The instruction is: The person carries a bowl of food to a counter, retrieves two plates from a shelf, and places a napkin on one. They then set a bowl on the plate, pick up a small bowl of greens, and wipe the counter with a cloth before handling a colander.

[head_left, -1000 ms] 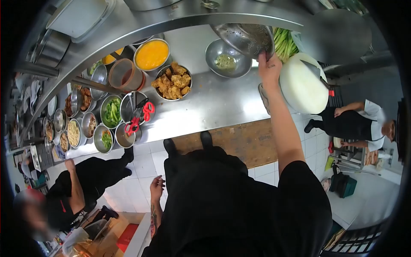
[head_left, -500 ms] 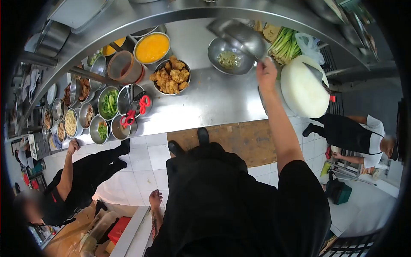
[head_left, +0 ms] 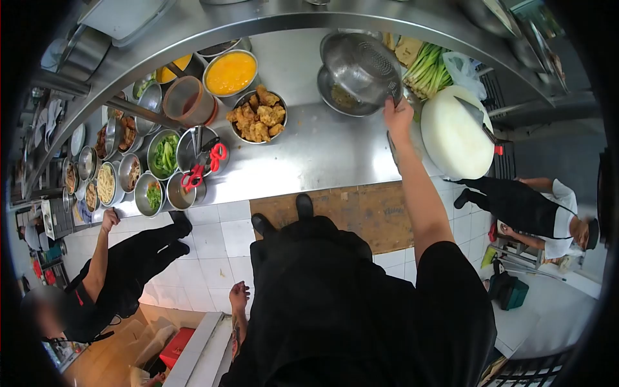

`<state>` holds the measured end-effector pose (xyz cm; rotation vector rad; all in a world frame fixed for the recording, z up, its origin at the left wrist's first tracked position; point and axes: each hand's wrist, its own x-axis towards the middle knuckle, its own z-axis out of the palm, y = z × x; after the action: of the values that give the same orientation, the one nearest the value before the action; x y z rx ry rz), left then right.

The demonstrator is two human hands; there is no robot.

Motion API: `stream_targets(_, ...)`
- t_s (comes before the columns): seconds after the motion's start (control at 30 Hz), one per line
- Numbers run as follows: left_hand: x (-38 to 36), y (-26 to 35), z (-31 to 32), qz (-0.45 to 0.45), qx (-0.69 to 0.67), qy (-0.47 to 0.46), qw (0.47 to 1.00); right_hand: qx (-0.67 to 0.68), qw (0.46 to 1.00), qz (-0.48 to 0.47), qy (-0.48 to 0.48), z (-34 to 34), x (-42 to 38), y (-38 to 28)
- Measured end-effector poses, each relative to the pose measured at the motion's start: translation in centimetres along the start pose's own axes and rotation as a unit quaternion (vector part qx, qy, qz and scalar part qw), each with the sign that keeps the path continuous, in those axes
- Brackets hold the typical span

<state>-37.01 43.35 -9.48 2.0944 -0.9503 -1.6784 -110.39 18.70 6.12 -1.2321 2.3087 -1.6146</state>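
Observation:
My right hand (head_left: 398, 116) grips the rim of a perforated metal colander (head_left: 366, 63), tilted over a steel bowl (head_left: 330, 103). Chopped pale green bits (head_left: 345, 99) lie in that bowl, partly hidden by the colander. A bunch of green stalks (head_left: 428, 71) and a round white cutting board (head_left: 451, 145) with a cleaver (head_left: 469, 111) on it are beside this hand. Low at my side, away from the counter, hangs my left hand (head_left: 239, 297), its fingers loosely bent and apart, with nothing seen in it.
On the steel counter (head_left: 303, 155) stand a bowl of fried pieces (head_left: 259, 116), a bowl of yellow liquid (head_left: 230, 72), red-handled scissors (head_left: 205, 166) and several bowls of food. An overhead shelf (head_left: 290, 19) spans above. Co-workers stand at left (head_left: 129, 271) and right (head_left: 522, 200).
The colander, blurred and higher to the left before, has come down and right over the bowl, covering more of it. My right hand has dropped slightly; my left hand hardly moved.

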Motion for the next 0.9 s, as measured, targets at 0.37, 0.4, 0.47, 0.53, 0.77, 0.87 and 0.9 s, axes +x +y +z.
stream_targets(0.37,-0.3,-1.4,0.6,-0.047,-0.057,0.008,0.997,0.277,0.868,0.408,-0.058,0.5,-1.4,-3.5)
stream_targets(0.4,-0.1,-1.4,0.8,-0.021,-0.048,-0.012,0.999,0.29,0.873,0.389,-0.049,1.8,-1.1,-3.3)
stream_targets(0.47,0.3,-0.8,1.4,-0.018,-0.035,-0.022,0.999,0.295,0.884,0.36,-0.051,4.6,-0.2,-2.4)
stream_targets(0.53,1.2,-0.4,1.3,-0.008,-0.012,-0.034,0.999,0.309,0.887,0.337,-0.069,7.9,1.0,-1.7)
stream_targets(0.77,6.3,1.0,-1.5,-0.039,0.043,-0.088,0.994,0.427,0.81,0.397,-0.059,17.4,4.1,-6.7)
stream_targets(0.87,7.4,3.3,-2.5,-0.029,0.031,-0.066,0.997,0.421,0.796,0.424,-0.098,16.8,2.4,-6.6)
stream_targets(0.9,7.4,4.5,-2.6,-0.025,0.032,-0.054,0.998,0.372,0.838,0.388,-0.095,14.8,1.0,-7.4)
